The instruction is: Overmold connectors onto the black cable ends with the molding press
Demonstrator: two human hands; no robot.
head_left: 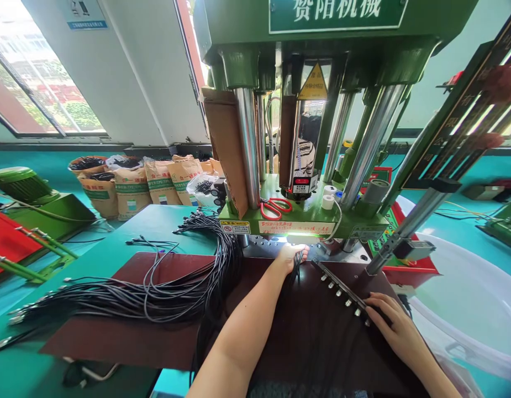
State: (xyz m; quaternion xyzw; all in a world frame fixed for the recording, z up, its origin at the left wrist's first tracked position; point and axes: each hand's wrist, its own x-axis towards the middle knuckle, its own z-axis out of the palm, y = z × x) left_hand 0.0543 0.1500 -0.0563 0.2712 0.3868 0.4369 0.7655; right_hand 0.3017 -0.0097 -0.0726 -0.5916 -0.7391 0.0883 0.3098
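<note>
My left hand (291, 257) reaches in under the lit front edge of the green press (296, 213). Its fingers are closed around a small bunch of black cables (296, 268), whose lower ends fade into the dark mat. To the right, my right hand (385, 315) grips the near end of a narrow dark metal bar (342, 287). Several small silvery connectors (348, 303) stick out along the bar's near side. The bar slants across the brown mat (280, 331), its far end close to the metal plate (263, 250) of the press.
A thick bundle of black cables (156, 298) lies across the mat and green table on the left. Red-handled scissors (275, 208) rest on the press ledge beside white rolls (328, 200). A large translucent tub (466, 326) stands at right; filled sacks (133, 190) line the wall.
</note>
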